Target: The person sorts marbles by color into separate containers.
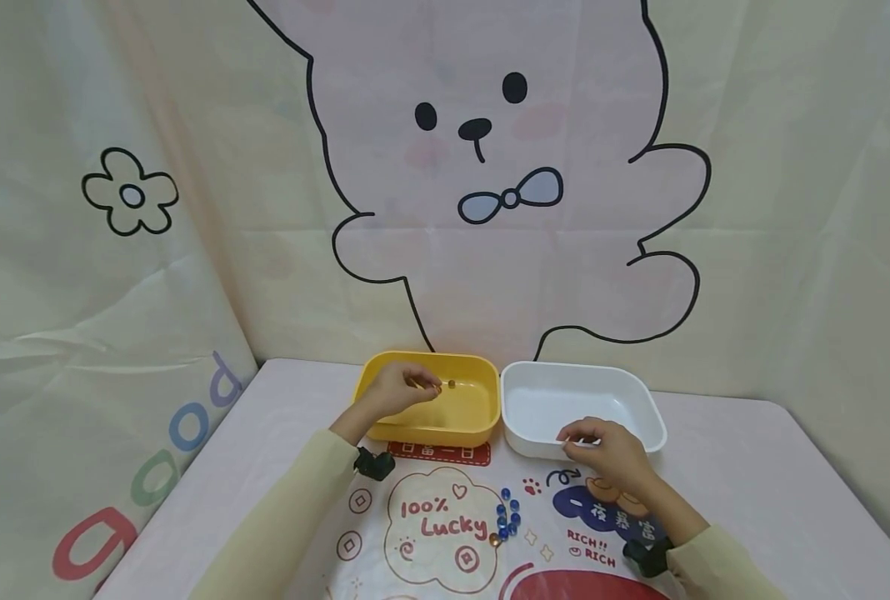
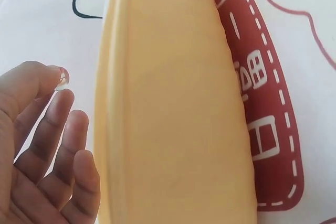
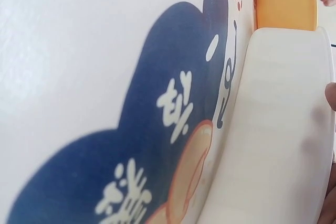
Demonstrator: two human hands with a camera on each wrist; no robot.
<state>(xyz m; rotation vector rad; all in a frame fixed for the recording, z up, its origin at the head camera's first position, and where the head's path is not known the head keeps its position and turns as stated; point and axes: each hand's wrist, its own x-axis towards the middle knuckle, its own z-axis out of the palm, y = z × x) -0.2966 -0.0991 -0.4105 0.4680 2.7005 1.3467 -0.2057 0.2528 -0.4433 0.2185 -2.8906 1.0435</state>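
Over the yellow bin [image 1: 482, 435], my left hand [image 1: 400, 389] pinches a small, shiny, clear bead [image 2: 62, 79] between thumb and index finger. Its other fingers are loosely bent. A small brown bead [image 1: 452, 384] lies inside that bin, just past the fingertips. My right hand [image 1: 610, 452] is at the near rim of the white bin [image 1: 520, 429], thumb and index finger close together there. In the right wrist view only the thumb tip [image 3: 331, 96] and some fingers show by the rim; I cannot tell whether they hold anything.
Several blue beads [image 1: 502, 522] lie in two short rows on the printed tablecloth, with a gold bead [image 1: 496, 540] at their near end. The two bins stand side by side at the table's back edge, before a hanging cloth [image 1: 595, 292] with a bear drawing.
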